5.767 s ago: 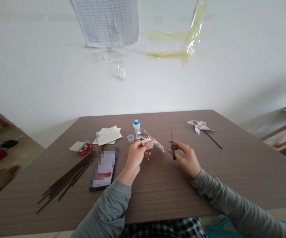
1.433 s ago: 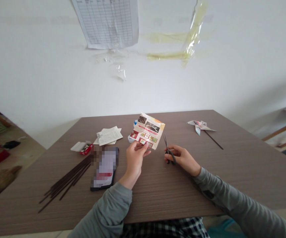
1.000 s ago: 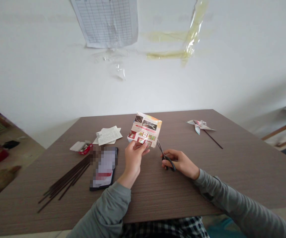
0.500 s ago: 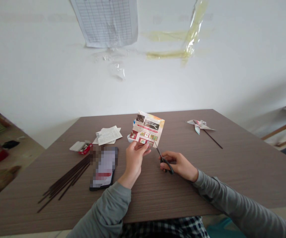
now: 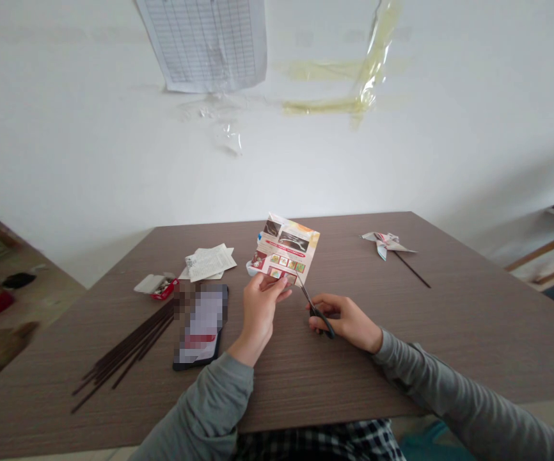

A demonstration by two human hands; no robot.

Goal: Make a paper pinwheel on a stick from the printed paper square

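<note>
Above the middle of the table, my left hand [image 5: 261,307] pinches the lower edge of a square sheet of printed paper [image 5: 289,246], which is tilted and carries small pictures and red bands. My right hand [image 5: 347,320] is closed round the black handles of a pair of scissors [image 5: 322,317]. Their blades reach up to the paper's lower right corner, just right of my left fingertips, and lie over its edge. Behind the paper, a white and blue object is mostly hidden.
A phone [image 5: 203,326] lies left of my left hand, beside several thin dark sticks [image 5: 128,352]. Beyond are a small open red-and-white box [image 5: 162,286] and cut paper pieces [image 5: 210,262]. A paper pinwheel [image 5: 386,244] on a stick lies at the back right, near the wall.
The scissors and my right hand have shifted very slightly left, with the blades a little further over the paper's corner. My left hand stays nearly in place.
</note>
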